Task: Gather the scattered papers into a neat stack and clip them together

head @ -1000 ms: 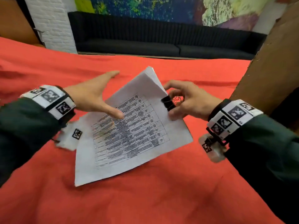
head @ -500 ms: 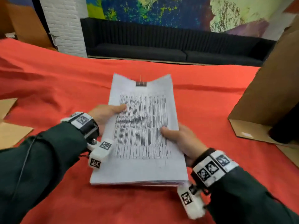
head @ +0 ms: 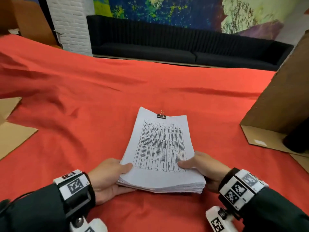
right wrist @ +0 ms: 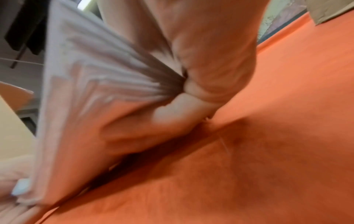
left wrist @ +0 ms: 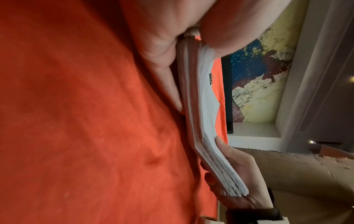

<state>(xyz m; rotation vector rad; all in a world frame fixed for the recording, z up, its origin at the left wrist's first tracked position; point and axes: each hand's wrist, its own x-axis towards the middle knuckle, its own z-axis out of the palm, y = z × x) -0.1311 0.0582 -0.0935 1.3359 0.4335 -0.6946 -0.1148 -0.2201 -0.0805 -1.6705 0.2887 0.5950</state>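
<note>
A thick stack of white printed papers [head: 160,148] lies lengthwise on the red cloth, its near end lifted off the cloth. A black binder clip [head: 161,116] with copper wire handles bites the middle of the far edge. My left hand [head: 108,174] grips the near left corner, thumb on top and fingers underneath. My right hand [head: 202,166] grips the near right corner the same way. The left wrist view shows the stack [left wrist: 203,115] edge-on between thumb and fingers, with the clip [left wrist: 268,78] at its far end. Blurred sheets [right wrist: 99,84] fan out in the right wrist view.
The red cloth [head: 83,106] covers the whole table and has folds at the left and far side. A tall cardboard box [head: 280,101] stands at the right. Flat cardboard [head: 11,131] lies at the left edge. A black sofa [head: 167,46] runs beyond the table.
A second ago my right hand held the clip at the stack's edge. The clip now sits on the far edge, and both hands have moved to grip the near corners and raise them.
</note>
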